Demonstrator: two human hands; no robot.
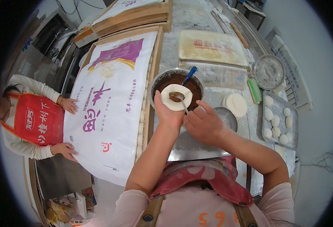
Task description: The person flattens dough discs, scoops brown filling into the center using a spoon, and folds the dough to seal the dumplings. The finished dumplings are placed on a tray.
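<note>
A round white dough wrapper (pixel 188 99) rests on my left hand (pixel 168 111), whose palm and fingers cup it from below. Brown filling (pixel 175 94) sits in its middle. My right hand (pixel 206 124) grips the thin handle of a metal spoon (pixel 183 104), its tip touching the filling. Just beyond both hands stands a metal bowl (pixel 154 82) of dark brown filling, partly hidden by the wrapper. A blue-handled utensil (pixel 189 75) leans in that bowl. To the right of my right hand are a shallow metal dish (pixel 229 118) and a stack of dough wrappers (pixel 236 105).
At right, a metal tray (pixel 293 136) holds several dough balls, beside a green-edged scraper (pixel 254 90) and a round metal container (pixel 268 71). A lidded plastic box (pixel 212 47) lies beyond the bowl. At left, a co-worker's hands (pixel 65 150) touch a white printed sheet (pixel 115 94) over a wooden tray (pixel 157 56).
</note>
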